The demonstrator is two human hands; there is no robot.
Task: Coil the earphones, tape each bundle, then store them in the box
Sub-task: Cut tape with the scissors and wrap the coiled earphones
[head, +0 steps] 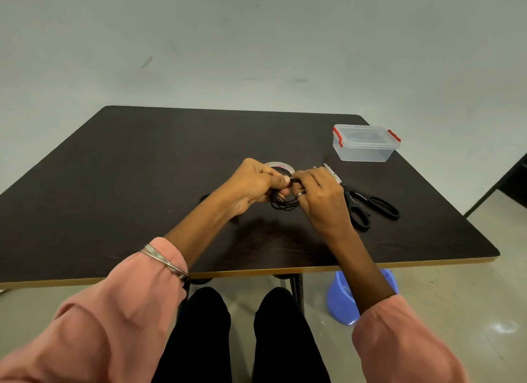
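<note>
Both hands are pinching a coiled black earphone bundle at mid-table, the left hand and right hand meeting at its top. The loops are hanging toward 6 o'clock below the grip, with the tape roll lying just beyond at 12 o'clock, nearer the left hand.

1. Dark brown wood-grain table with rounded corners and a light tan edge strip along the near side.
2. Wall behind it is plain pale grey-green, a few scuffs on it.
3. Floor looks like light, glossy tile.
4. Blue plastic tub sits on the floor at about 5 o'clock, partly under the table.
5. Something dark at 3 o'clock, can't tell what.
</note>
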